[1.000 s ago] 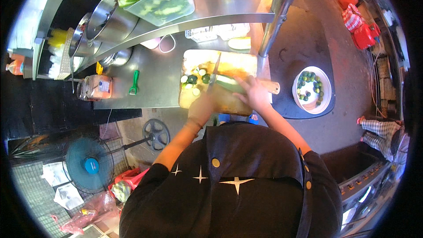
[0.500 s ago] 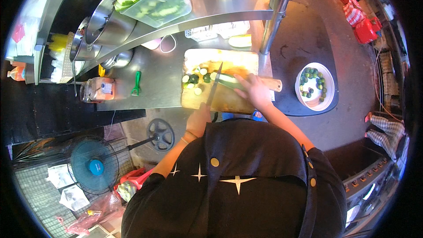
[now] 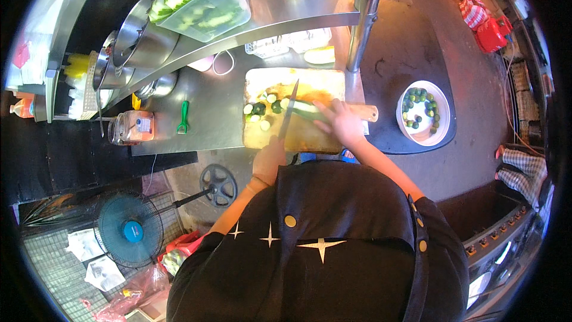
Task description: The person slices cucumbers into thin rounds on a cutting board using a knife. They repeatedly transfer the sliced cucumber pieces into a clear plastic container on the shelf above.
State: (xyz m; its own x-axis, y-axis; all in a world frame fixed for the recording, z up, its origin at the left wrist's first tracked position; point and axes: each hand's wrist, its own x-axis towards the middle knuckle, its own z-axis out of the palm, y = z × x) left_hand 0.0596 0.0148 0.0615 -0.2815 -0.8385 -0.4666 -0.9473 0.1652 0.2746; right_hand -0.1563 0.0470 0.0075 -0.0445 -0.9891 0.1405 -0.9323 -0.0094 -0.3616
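Note:
On the wooden cutting board (image 3: 267, 138), my left hand (image 3: 271, 158) is wrapped round the handle of a long kitchen knife (image 3: 288, 116). The blade points away from me and stands against the left end of a peeled green cucumber (image 3: 305, 109). My right hand (image 3: 344, 125) lies over the cucumber's right part, holding it against the board; some fingertips are hidden. Several small cut pieces (image 3: 265, 125), pale-faced with dark green skin, lie left of the blade. Behind the board is a yellowish cut piece of vegetable (image 3: 320, 55).
Left on the steel counter lie a green peeler (image 3: 183, 118) and a jar (image 3: 132, 128). A raised shelf (image 3: 238, 40) carries a tub (image 3: 208, 18) of sliced cucumber. At right stands a white bowl (image 3: 402, 116) of small green fruit. A fan (image 3: 128, 229) stands lower left.
The view has shifted slightly, so the counter things sit a little further left. Both hands keep their hold on the knife and the cucumber; the blade stays at the cucumber's left end.

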